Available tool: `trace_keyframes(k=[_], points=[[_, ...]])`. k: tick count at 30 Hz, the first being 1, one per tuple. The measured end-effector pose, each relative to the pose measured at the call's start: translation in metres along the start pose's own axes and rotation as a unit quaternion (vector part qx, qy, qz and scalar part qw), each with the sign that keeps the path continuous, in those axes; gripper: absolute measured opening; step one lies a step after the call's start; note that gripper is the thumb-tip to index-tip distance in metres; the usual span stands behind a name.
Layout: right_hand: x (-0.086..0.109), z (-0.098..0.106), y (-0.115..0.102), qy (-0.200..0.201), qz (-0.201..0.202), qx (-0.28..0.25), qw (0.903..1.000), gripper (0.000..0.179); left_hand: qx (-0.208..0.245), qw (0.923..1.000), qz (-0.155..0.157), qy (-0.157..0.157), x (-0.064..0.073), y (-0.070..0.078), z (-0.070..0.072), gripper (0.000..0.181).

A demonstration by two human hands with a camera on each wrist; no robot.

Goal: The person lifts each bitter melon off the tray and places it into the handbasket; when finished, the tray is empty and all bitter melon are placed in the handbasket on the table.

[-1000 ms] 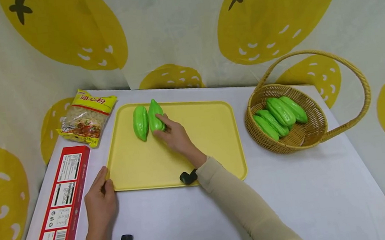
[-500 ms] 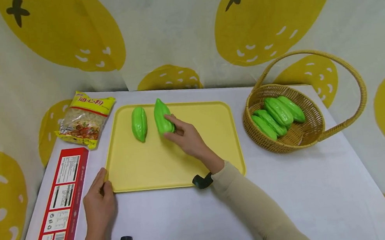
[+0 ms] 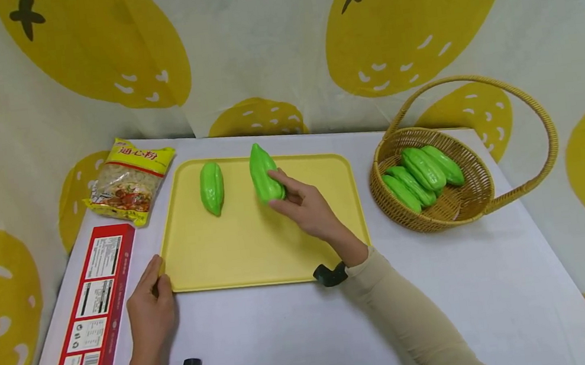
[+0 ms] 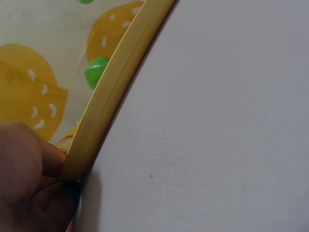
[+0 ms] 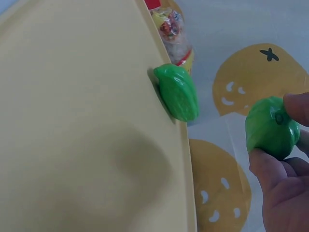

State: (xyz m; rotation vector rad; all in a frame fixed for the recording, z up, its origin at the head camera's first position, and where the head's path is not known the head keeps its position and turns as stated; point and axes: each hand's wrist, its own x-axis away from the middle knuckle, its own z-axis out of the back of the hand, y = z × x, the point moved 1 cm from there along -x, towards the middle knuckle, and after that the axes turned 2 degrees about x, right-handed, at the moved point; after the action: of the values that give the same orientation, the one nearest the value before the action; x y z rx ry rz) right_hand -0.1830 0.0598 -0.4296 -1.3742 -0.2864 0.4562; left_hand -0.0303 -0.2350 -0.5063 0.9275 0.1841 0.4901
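Observation:
My right hand (image 3: pixel 313 211) holds a green, ridged star fruit (image 3: pixel 263 172) by its near end, pointed end away, over the middle of the yellow tray (image 3: pixel 224 249). In the right wrist view, thumb and fingers curl round that star fruit (image 5: pixel 270 130), which is raised above the tray. A second star fruit (image 3: pixel 212 189) lies on the tray's left part, apart from the hand. My left hand (image 3: pixel 151 310) grips the tray's near left corner. The left wrist view shows its fingers (image 4: pixel 50 157) at the tray rim (image 4: pixel 104 101).
A wicker basket (image 3: pixel 439 226) with a tall handle stands right of the tray, several star fruits (image 3: pixel 424 170) inside. Left of the tray lie a yellow pasta bag (image 3: pixel 132 181) and a long red box (image 3: pixel 92 313). A fruit-print cloth (image 3: pixel 256 43) hangs behind the table.
My right hand has lifted the star fruit from beside the other one and carried it to the right. The left hand stays at the tray corner.

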Motion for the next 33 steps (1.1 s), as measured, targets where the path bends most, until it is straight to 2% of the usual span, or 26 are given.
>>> trace_keyframes(k=[17,23,33], points=[[0.037,0.049,-0.012,0.001,0.001,0.020,0.9998,0.060,-0.006,0.9999,0.008,-0.006,0.000,0.002,-0.001,0.048],[0.053,0.073,-0.017,-0.005,0.027,0.017,0.9995,0.062,-0.008,0.9999,0.011,-0.008,0.000,0.003,-0.001,0.048],[0.077,0.120,-0.015,0.014,0.054,0.023,0.9982,0.061,-0.014,0.9998,0.012,-0.011,0.001,0.002,0.000,0.049]])
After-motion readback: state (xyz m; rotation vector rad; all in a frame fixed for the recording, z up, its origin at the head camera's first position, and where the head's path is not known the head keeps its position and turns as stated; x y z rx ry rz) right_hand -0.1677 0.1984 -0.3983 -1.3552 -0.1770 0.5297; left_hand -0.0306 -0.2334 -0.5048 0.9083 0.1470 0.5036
